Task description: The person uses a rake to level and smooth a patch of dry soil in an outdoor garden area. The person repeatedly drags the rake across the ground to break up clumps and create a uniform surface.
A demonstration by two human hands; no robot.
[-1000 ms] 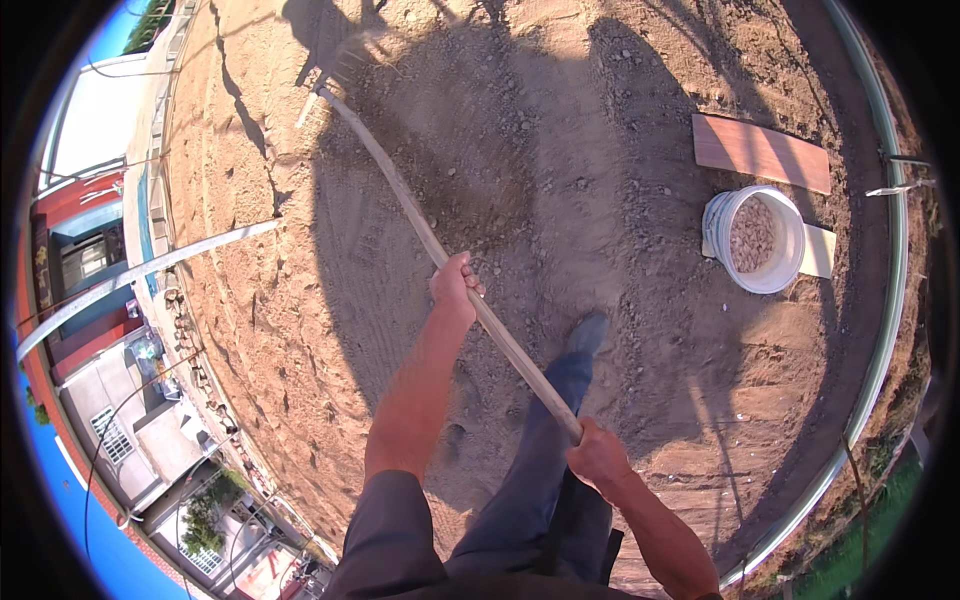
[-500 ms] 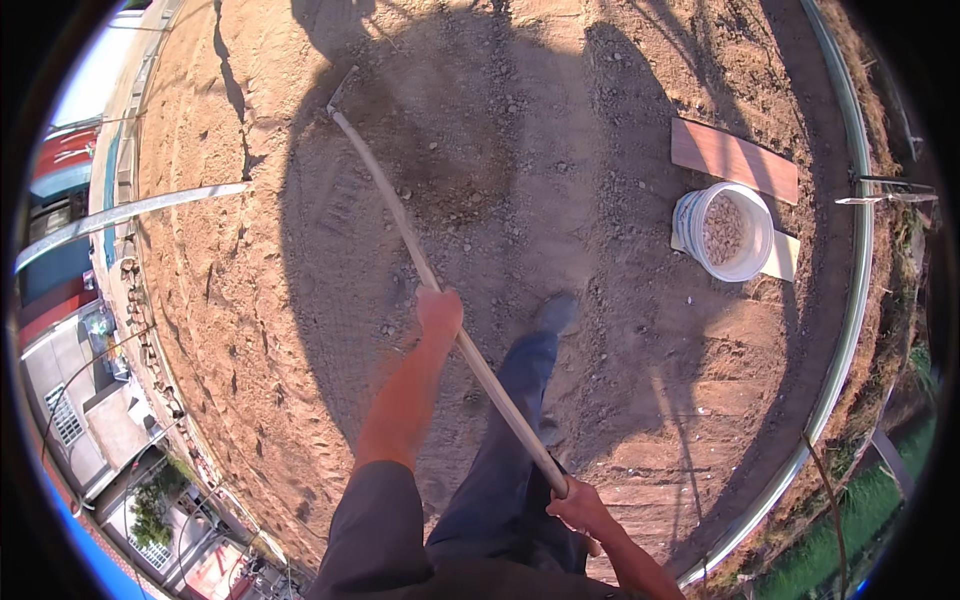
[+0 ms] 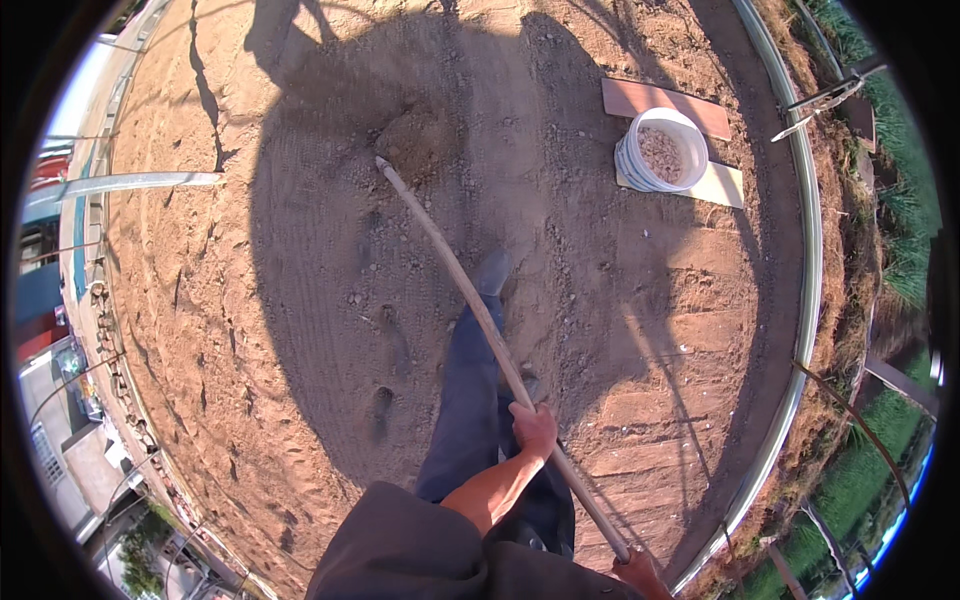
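My left hand (image 3: 535,430) is closed round the middle of the long wooden handle of a hoe (image 3: 440,245). Lower down, close to the bottom edge, my right hand (image 3: 640,574) grips the handle's near end and is partly cut off by the picture's edge. The handle slants away to the far left, its tip against a small mound of loose soil (image 3: 418,140). The hoe's blade is hidden at the soil. My leg in dark trousers and a grey shoe (image 3: 492,271) stand just right of the handle.
To the right, a white bucket (image 3: 628,160) of pale chips or pebbles stands by a reddish board (image 3: 715,118) and a paler board (image 3: 724,186). A curved metal rail (image 3: 806,230) borders the dirt on the right. A metal bar (image 3: 150,181) juts in from the left.
Both hands have drawn back toward the lower right, pulling the hoe nearer. Its head has come closer, and soil is now heaped at it. The view has shifted, so the bucket appears higher and farther left.
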